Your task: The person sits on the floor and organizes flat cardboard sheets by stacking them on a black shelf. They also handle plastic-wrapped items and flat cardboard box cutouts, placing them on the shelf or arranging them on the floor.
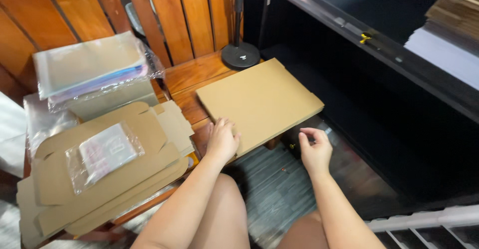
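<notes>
A closed flat cardboard box [259, 99] lies on a low wooden table [192, 74], its near right corner hanging over the table's edge. My left hand [222, 140] rests flat on the box's near left edge, fingers spread. Below the overhanging corner, my right hand [313, 151] hovers with fingers loosely curled and nothing in it. Both my forearms reach forward from my knees.
A stack of unfolded cardboard box blanks [107, 179] lies at the left with a small clear plastic bag [102, 154] on top. Behind it sits a pile of clear plastic sleeves [92, 69]. A round black stand base [240, 54] stands behind the box. A black shelf unit [379, 69] fills the right.
</notes>
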